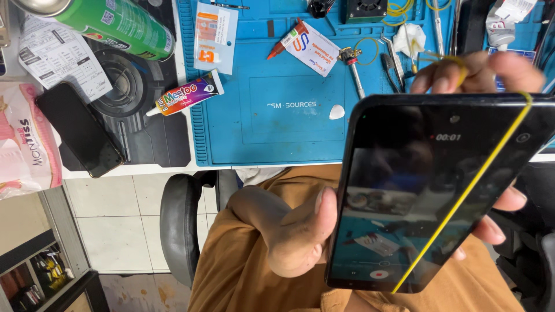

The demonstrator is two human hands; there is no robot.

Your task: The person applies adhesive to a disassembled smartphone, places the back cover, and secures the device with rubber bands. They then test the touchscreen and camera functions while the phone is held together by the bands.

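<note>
The black phone (439, 196) shows a dim lit screen; far left of it lies a pink-white packet (26, 144), a green can (115, 23) above.

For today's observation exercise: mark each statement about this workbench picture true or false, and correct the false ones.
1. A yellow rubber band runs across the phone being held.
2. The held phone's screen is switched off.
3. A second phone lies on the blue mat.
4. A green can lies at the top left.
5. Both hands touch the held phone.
1. True: the rubber band crosses the phone diagonally.
2. False: its screen is lit, showing a camera view.
3. False: the second phone lies left of the blue mat, partly on a dark mat.
4. True: the green can lies there on its side.
5. True: the left hand grips the left edge, the right hand the top and right.
</note>
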